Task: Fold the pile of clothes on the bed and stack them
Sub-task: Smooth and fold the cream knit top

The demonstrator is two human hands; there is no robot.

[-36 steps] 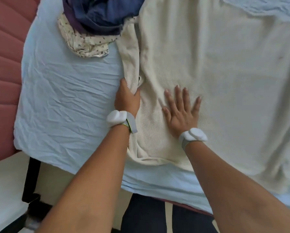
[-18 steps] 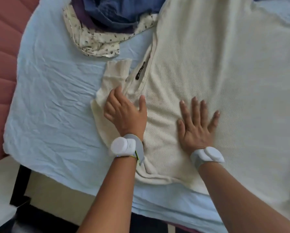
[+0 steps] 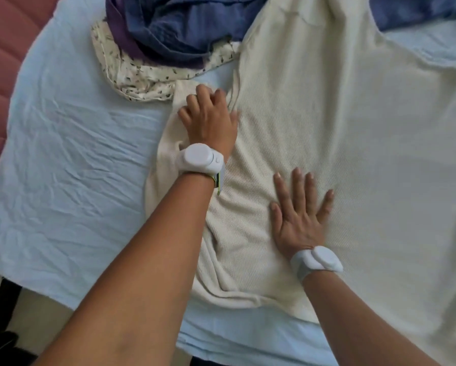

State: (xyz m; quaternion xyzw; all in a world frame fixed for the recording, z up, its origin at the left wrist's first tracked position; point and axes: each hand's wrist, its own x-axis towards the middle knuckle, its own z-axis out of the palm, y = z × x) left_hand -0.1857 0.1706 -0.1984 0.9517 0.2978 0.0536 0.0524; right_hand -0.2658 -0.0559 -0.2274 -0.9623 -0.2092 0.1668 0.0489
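Two hands work a cream knit top [image 3: 340, 133] spread across the bed [image 3: 71, 159]. Left of its middle, the left hand [image 3: 208, 120] curls its fingers into the sleeve, apparently folding it inward. Further right, the right hand [image 3: 300, 215] lies flat with fingers spread, likely anchoring the fabric.

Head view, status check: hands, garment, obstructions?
Left hand curled on cream sweater sleeve. Right hand flat, pressing the body. Unfolded clothes pile abuts the sleeve.
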